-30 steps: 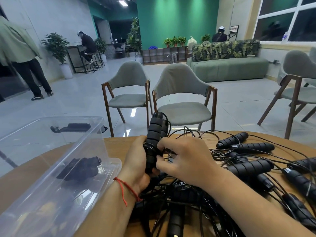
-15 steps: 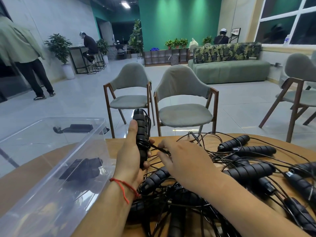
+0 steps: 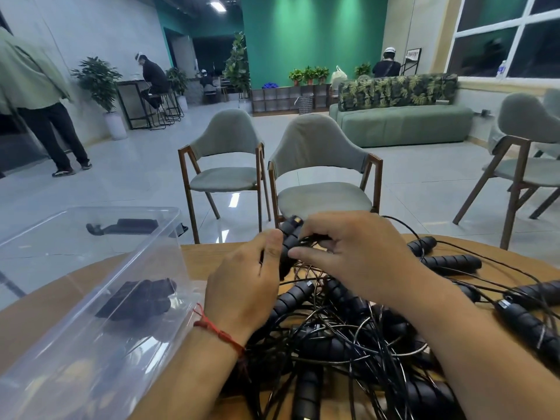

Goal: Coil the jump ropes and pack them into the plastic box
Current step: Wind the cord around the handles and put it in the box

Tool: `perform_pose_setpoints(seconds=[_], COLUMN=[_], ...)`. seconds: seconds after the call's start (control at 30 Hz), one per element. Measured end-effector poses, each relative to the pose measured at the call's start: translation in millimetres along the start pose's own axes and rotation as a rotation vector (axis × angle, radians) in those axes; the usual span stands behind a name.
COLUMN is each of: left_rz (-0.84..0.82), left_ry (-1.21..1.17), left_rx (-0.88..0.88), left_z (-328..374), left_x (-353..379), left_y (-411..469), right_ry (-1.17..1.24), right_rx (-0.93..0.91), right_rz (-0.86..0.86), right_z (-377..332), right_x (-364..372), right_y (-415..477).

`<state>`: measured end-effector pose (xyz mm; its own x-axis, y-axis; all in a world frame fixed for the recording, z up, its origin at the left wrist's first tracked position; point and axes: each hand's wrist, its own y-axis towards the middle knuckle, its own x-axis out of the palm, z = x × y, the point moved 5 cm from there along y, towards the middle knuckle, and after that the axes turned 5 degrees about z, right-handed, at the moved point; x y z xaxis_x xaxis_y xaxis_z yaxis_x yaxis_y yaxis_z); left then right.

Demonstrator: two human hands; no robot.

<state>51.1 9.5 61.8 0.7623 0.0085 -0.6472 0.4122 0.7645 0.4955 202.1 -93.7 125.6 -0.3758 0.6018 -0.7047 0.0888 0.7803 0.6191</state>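
A tangle of black jump ropes [image 3: 348, 338] with ribbed foam handles lies on the round wooden table [image 3: 45, 313]. My left hand [image 3: 242, 286] grips a pair of black handles [image 3: 288, 237] upright above the pile. My right hand [image 3: 348, 256] pinches the thin black cord at those handles, its fingers curled over their top. A clear plastic box [image 3: 100, 298] stands tilted at the left, with one coiled black rope [image 3: 139, 301] inside it.
More rope handles [image 3: 451, 263] spread across the right side of the table. Two grey chairs [image 3: 321, 180] stand just beyond the table's far edge, and another chair [image 3: 524, 165] is at the right. A person [image 3: 42, 101] stands far left.
My left hand has lowered the handles slightly. My right hand rose from the pile and closed over the top of the handles, pinching the cord there.
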Motion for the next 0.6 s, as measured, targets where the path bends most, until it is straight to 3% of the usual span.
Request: perform_pose_setpoints(seconds=[0.1, 0.23, 0.37, 0.5, 0.6], left_rz=[-0.11, -0.25, -0.301, -0.298, -0.306], left_ry=[-0.035, 0.057, 0.07, 0.018, -0.168], left_rx=[0.098, 0.219, 0.322, 0.415, 0.44], left_z=[13, 22, 30, 34, 34], left_x=[0, 4, 11, 15, 14], left_y=[-5, -8, -16, -22, -24], right_ry=[0.062, 0.207, 0.258, 0.296, 0.397], right_rx=[0.055, 0.151, 0.133, 0.15, 0.21], right_rz=[-0.013, -0.203, -0.381, -0.419, -0.386], right_z=[10, 20, 16, 17, 27], right_x=[-2, -6, 1, 5, 2], right_y=[1, 0, -4, -5, -4])
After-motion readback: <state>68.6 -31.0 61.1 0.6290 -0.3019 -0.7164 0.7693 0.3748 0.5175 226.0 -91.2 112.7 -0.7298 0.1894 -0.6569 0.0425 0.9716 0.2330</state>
